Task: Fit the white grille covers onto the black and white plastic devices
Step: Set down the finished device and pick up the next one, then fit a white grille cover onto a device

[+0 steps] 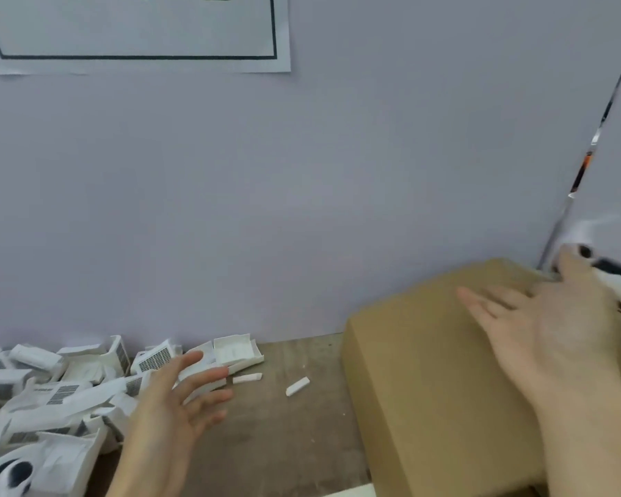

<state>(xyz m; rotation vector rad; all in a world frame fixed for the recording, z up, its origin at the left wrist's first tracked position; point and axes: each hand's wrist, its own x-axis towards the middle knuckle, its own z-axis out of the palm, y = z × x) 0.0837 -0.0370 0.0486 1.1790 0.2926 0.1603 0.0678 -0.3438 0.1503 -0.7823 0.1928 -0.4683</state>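
Blurred device (pixel 603 267) beyond right hand (pixel 545 328)

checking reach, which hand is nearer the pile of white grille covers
Left. The left hand hovers open at the right edge of the pile of white grille covers; the right hand is over the cardboard box.

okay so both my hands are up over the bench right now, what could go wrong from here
1. Your left hand hovers open beside the heap of white covers; a sweep could knock the two small loose white pieces off the bench.
2. Your right hand is over the cardboard box, near a blurred black and white device at the edge; it may bump it.
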